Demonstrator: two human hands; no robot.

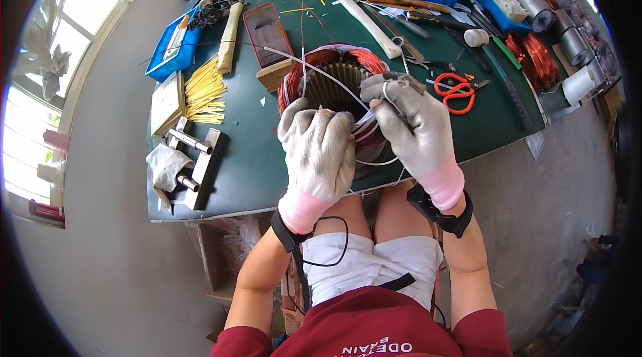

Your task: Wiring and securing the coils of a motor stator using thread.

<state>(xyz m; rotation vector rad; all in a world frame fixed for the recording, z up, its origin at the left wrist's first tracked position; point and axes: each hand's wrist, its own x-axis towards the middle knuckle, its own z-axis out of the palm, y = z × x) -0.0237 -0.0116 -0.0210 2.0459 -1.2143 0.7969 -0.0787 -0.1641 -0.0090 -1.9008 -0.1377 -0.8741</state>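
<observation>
A green table (251, 150) stretches wide. At its near edge, centre, sits a copper-wound ring (366, 59). Left gloved hand (318, 150): fingers curled together over its near-left side, grip hidden. Right gloved hand (419, 124), near right: fingertips pinching a thin white cord (385, 91).

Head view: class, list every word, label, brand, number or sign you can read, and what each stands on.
Dark-red T-shirt: white lettering, upside down, partly cut off; I won't copy it out.
Smartphone: screen marks too small to read.
I can make out no other text.
</observation>
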